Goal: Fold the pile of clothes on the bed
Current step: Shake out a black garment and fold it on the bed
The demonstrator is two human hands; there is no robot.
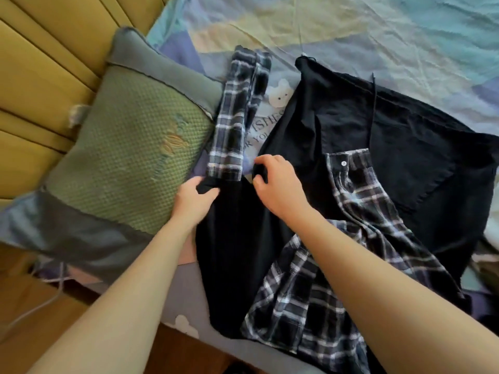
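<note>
Bed (391, 36): patterned pastel sheet, carrying all items. Black garment with plaid panels (364, 163): spread flat on the sheet, landmark for the rest. Green pillow (121, 147): left of the garment, against the padded headboard. Plaid sleeve (235, 122): at the garment's left edge, long axis running away from the person, cuff farthest. Left hand (193, 198): nearer, at the sleeve's near end, fingers closed on a black fold there, forearm reaching forward. Right hand (278, 182): just right of it, thumb and fingers pinching black cloth. Judged: sleeve fold-in comes next.

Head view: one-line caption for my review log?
Both hands, left and right, pinch a black-and-plaid shirt beside a green pillow.
</note>
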